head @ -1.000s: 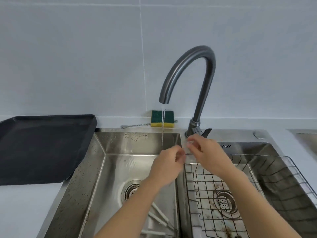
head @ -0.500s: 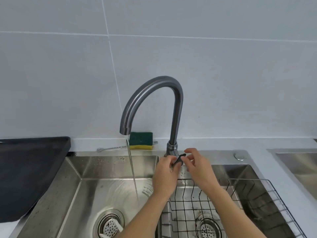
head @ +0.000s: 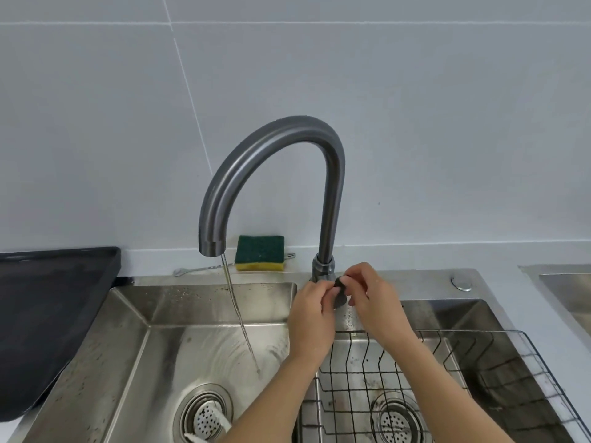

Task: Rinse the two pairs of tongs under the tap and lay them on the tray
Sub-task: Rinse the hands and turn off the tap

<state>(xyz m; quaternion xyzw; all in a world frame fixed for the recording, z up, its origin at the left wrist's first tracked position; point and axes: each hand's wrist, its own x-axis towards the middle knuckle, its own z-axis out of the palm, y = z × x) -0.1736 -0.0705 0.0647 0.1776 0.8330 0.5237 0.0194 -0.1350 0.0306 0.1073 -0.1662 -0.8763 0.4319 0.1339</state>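
The grey curved tap (head: 281, 148) runs a thin stream (head: 238, 314) into the left sink basin (head: 153, 362). Both my hands are at the dark tap lever (head: 339, 290) at the tap's base. My left hand (head: 311, 318) pinches the lever from the left, and my right hand (head: 372, 302) holds it from the right. A white tong end (head: 211, 420) lies over the left basin's drain at the bottom edge; the remainder of the tongs is out of frame. The dark tray (head: 48, 314) sits on the counter at the left.
A green and yellow sponge (head: 259, 252) and a thin metal brush (head: 198, 269) lie behind the left basin. A black wire rack (head: 447, 378) sits in the right basin (head: 447, 314). A second steel sink edge (head: 563, 282) shows at the far right.
Both hands moved from above the basin divider up to the tap lever and closed on it. The water stream grew stronger and now slants. The view tilted upward, hiding most of the tongs.
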